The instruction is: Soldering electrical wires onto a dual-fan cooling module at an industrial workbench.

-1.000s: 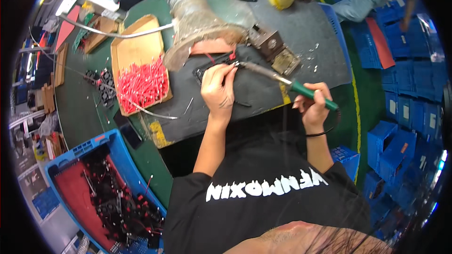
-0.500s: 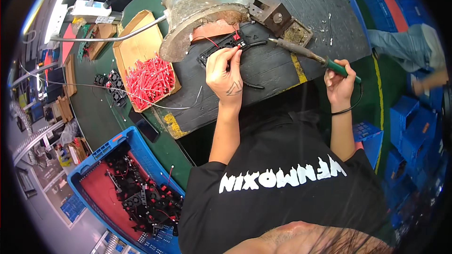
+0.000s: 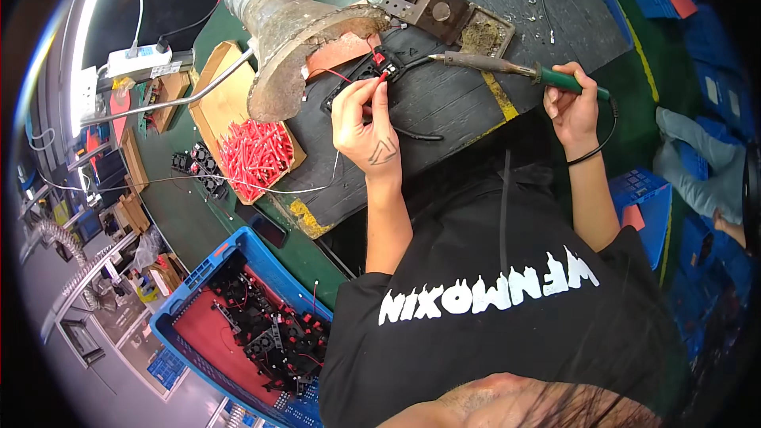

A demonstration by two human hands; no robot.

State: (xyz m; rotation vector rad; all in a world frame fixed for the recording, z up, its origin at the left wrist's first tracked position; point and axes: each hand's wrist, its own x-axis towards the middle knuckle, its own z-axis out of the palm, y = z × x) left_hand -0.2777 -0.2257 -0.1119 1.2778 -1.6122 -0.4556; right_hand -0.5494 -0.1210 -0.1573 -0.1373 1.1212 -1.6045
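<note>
Pinching a small red piece [image 3: 383, 78] between thumb and forefinger, the left hand [image 3: 366, 131] stood over a black part [image 3: 393, 62] in the upper middle of the frame; whether its fingertips also touched that part could not be told. Right of centre, the right hand [image 3: 572, 111] had its fingers curled around a green-handled soldering iron [image 3: 523, 70], whose tip pointed left toward the black part, apart from the red piece. A cardboard tray [image 3: 212, 99] of red sticks [image 3: 254, 154] lay left of centre, and a blue crate [image 3: 194, 279] stood at lower left.
</note>
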